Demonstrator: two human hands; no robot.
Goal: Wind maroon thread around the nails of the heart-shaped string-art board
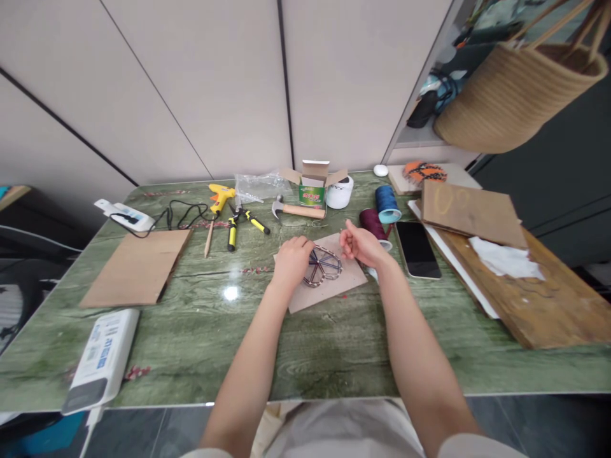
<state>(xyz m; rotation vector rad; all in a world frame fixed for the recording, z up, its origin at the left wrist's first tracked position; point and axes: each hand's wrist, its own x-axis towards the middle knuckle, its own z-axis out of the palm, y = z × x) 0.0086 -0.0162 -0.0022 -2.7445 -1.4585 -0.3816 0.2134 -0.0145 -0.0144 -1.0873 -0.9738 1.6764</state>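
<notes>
A square piece of grey-brown board (329, 298) lies tilted on the table, bearing a round, wheel-like pattern of dark threads (324, 267) strung between points around a ring. My left hand (293, 257) rests on the ring's left side, its curled fingers gripping the edge and hiding part of the pattern. Just above the board's right side is my right hand (360, 245), fingers drawn together in a pinch; whatever is between them is too small to make out. Close to it stand a maroon thread spool (373, 226) and a blue thread spool (387, 202).
Behind the board lie a hammer (300, 210), an open green box (312, 194) and a white spool (340, 193). Yellow-handled pliers (232, 234) and a glue gun (220, 197) are left. A phone (419, 250) and wooden boards (548, 292) sit right; cardboard (138, 267) and a power bank (102, 356) far left.
</notes>
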